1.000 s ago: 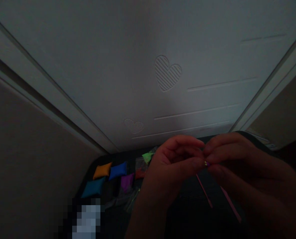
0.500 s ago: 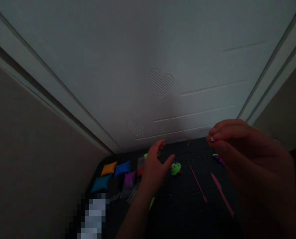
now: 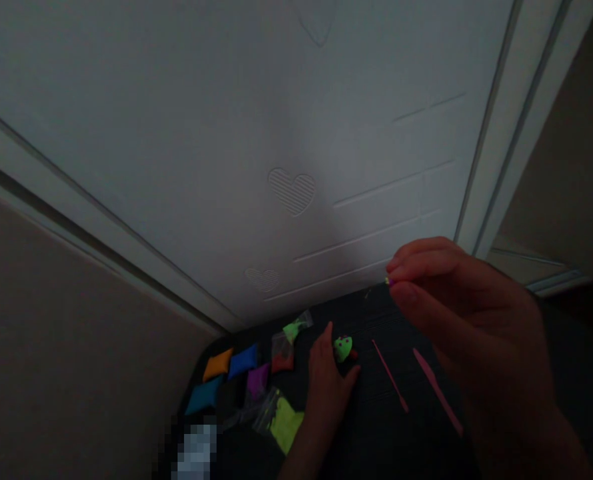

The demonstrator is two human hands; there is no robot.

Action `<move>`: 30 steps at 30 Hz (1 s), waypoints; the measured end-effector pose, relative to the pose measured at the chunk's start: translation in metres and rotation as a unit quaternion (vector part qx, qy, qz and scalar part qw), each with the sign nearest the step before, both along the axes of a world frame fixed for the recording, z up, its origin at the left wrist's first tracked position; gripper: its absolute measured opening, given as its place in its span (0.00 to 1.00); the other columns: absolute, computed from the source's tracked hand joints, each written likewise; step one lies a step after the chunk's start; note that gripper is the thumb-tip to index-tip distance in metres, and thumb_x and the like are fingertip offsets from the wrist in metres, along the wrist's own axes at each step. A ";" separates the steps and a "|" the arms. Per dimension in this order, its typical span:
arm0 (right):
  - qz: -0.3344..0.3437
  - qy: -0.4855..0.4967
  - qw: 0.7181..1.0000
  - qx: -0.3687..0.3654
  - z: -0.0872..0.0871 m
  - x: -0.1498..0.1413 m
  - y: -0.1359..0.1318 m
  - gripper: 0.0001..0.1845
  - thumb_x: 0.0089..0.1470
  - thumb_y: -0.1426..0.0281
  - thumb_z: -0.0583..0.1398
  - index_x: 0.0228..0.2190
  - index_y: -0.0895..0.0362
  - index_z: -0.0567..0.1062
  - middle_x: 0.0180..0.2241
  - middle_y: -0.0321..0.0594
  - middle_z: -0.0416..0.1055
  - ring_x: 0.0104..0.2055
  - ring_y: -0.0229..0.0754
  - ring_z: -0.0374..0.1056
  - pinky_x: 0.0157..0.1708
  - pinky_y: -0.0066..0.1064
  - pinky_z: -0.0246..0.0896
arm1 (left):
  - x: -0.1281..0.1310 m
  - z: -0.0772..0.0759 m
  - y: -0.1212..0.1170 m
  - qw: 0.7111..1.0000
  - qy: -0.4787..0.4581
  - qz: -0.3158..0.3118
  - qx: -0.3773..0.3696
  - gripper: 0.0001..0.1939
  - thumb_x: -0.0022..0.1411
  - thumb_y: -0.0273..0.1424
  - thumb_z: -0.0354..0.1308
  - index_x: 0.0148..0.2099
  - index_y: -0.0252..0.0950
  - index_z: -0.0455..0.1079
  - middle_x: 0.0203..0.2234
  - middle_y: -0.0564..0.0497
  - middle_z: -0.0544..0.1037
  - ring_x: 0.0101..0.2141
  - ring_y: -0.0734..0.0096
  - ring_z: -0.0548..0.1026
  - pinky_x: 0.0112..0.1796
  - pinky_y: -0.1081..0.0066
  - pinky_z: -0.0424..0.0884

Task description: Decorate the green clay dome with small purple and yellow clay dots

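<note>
My right hand (image 3: 481, 327) is raised above the table, with thumb and fingertips pinched on a tiny purple and yellow bit of clay (image 3: 390, 282). Most of that bit is hidden between the fingers. Low over the tabletop, my left hand (image 3: 328, 380) is open, its thumb and fingers spread beside a small green clay model (image 3: 343, 348) with dark reddish dots and a reddish-brown base. I cannot tell whether the fingers touch it. A thin pink modelling tool (image 3: 390, 377) and a pink plastic knife (image 3: 437, 392) lie between the hands.
On the dark table (image 3: 371, 440), packets of orange (image 3: 218, 365), blue (image 3: 243, 361), teal (image 3: 204, 395), purple (image 3: 257, 382) and red clay (image 3: 282, 362) lie at left. A yellow clay packet (image 3: 285, 423) and a green one (image 3: 293, 329) lie nearer my left hand. A white door (image 3: 201, 167) rises behind.
My left hand has come down beside the green clay model. My right hand, still pinching the bit of clay, appears farther left as the view has turned. The yellow packet is now more exposed.
</note>
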State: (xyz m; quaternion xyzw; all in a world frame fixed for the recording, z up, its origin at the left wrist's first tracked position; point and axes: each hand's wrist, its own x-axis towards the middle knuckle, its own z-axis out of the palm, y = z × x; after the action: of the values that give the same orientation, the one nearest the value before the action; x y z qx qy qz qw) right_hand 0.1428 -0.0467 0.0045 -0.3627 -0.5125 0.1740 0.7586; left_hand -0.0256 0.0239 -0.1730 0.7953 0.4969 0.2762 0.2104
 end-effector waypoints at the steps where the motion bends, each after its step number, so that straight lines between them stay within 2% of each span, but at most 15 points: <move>1: 0.000 -0.003 1.000 -0.001 0.000 0.001 0.000 0.05 0.50 0.75 0.60 0.30 0.54 0.73 0.33 0.34 0.67 0.38 0.34 0.63 0.34 0.25 0.60 | 0.001 -0.001 0.000 1.000 0.001 0.004 0.004 0.37 0.50 0.28 0.57 0.61 0.37 0.47 0.55 0.42 0.59 0.56 0.58 0.57 0.54 0.57 0.54; 12: -0.001 -0.009 1.000 0.001 -0.002 0.005 -0.001 0.04 0.51 0.74 0.60 0.31 0.54 0.72 0.34 0.32 0.66 0.37 0.32 0.63 0.36 0.24 0.59 | 0.003 -0.009 0.004 0.999 0.035 0.010 0.026 0.32 0.54 0.30 0.54 0.60 0.33 0.49 0.48 0.41 0.65 0.49 0.58 0.64 0.49 0.57 0.60; 16: 0.002 -0.008 1.000 0.005 -0.002 0.006 -0.001 0.04 0.51 0.74 0.60 0.31 0.54 0.72 0.33 0.32 0.66 0.37 0.32 0.63 0.36 0.24 0.59 | 0.002 -0.012 0.006 0.998 0.047 0.005 0.044 0.30 0.54 0.31 0.54 0.58 0.32 0.52 0.46 0.40 0.67 0.48 0.57 0.65 0.47 0.55 0.61; 22: -0.001 -0.001 1.000 0.006 -0.003 0.005 0.002 0.04 0.50 0.75 0.59 0.30 0.54 0.72 0.34 0.32 0.66 0.38 0.32 0.62 0.37 0.23 0.59 | 0.003 -0.010 0.004 0.995 0.054 -0.010 0.078 0.20 0.55 0.29 0.53 0.51 0.34 0.60 0.46 0.42 0.68 0.49 0.56 0.64 0.49 0.53 0.59; 30: -0.002 -0.001 1.000 0.001 -0.002 0.005 0.003 0.04 0.50 0.75 0.60 0.30 0.54 0.72 0.33 0.32 0.66 0.37 0.32 0.62 0.37 0.23 0.59 | 0.003 -0.011 0.004 0.994 0.048 -0.018 0.099 0.19 0.54 0.27 0.53 0.50 0.34 0.59 0.46 0.43 0.67 0.49 0.59 0.64 0.49 0.55 0.60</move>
State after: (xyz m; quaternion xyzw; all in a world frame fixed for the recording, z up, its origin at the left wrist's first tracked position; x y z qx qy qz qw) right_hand 0.1473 -0.0438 0.0023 -0.3629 -0.5123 0.1715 0.7592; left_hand -0.0224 0.0276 -0.1842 0.8335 0.4622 0.2814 0.1113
